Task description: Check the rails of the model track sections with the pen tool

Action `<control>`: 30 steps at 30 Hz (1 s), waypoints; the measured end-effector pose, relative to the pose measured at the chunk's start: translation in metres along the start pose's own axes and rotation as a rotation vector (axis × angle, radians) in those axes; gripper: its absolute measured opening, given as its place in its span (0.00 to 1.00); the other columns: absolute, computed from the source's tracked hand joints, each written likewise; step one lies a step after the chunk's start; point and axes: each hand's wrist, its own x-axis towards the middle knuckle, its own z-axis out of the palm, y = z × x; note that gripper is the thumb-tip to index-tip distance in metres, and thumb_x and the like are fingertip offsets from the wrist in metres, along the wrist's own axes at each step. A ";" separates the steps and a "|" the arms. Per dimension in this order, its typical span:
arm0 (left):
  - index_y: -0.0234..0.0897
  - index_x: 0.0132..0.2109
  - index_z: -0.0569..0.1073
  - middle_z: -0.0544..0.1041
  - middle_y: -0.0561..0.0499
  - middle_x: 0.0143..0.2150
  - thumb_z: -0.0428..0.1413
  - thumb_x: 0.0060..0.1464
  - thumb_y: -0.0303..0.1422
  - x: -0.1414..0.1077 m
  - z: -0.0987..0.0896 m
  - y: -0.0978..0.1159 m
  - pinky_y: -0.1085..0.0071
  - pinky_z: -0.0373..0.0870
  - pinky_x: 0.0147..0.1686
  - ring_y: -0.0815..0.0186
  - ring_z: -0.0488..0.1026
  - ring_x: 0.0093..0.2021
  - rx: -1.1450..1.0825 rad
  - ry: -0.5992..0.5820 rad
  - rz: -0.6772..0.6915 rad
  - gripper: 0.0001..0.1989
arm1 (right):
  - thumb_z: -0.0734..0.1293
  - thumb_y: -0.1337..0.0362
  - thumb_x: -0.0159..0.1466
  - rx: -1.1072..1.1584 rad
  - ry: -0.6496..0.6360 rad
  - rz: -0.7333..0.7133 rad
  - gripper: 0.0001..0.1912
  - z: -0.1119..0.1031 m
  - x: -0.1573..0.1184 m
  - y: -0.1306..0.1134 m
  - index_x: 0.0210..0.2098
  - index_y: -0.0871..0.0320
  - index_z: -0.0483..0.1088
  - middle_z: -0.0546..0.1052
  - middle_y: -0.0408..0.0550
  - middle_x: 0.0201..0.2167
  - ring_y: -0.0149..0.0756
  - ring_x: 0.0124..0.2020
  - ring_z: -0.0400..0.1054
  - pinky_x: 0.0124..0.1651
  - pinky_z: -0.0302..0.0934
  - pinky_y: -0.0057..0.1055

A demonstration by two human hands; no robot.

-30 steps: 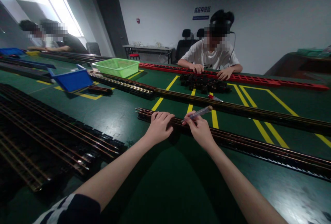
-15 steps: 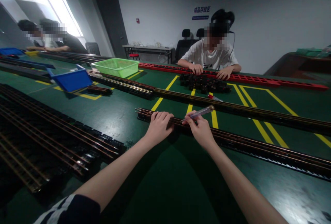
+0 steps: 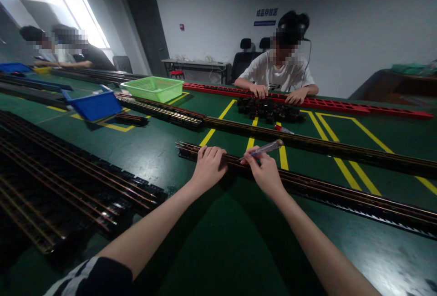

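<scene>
Room dim overall from where I stand; daylight enters by the window [image 3: 80,9] at far left, its glass burnt out to white. Glare patches noted on the green counter [image 3: 146,150] at mid-left and lower right, with heavy shadow below the hands [image 3: 209,166]. Dark areas grainy, the far-left people [image 3: 97,57] soft, outer parts visibly stretched and tilted.

Rails [image 3: 341,191], bins [image 3: 95,105] and workers [image 3: 278,75] along a taped green table [image 3: 153,143] show a workshop
</scene>
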 end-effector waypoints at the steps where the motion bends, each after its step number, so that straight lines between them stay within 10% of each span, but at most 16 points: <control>1: 0.38 0.45 0.67 0.73 0.48 0.46 0.51 0.53 0.30 0.000 0.000 0.000 0.58 0.51 0.56 0.59 0.66 0.50 0.007 0.004 0.001 0.11 | 0.59 0.60 0.63 -0.001 0.004 -0.006 0.08 0.000 0.000 0.000 0.30 0.55 0.65 0.77 0.46 0.25 0.40 0.33 0.72 0.44 0.60 0.38; 30: 0.40 0.45 0.70 0.75 0.50 0.46 0.46 0.51 0.20 -0.001 -0.001 -0.001 0.58 0.49 0.57 0.61 0.66 0.50 -0.002 0.070 0.019 0.17 | 0.60 0.61 0.62 -0.024 0.028 0.022 0.08 -0.002 0.000 0.002 0.28 0.56 0.65 0.77 0.47 0.25 0.42 0.32 0.71 0.43 0.58 0.39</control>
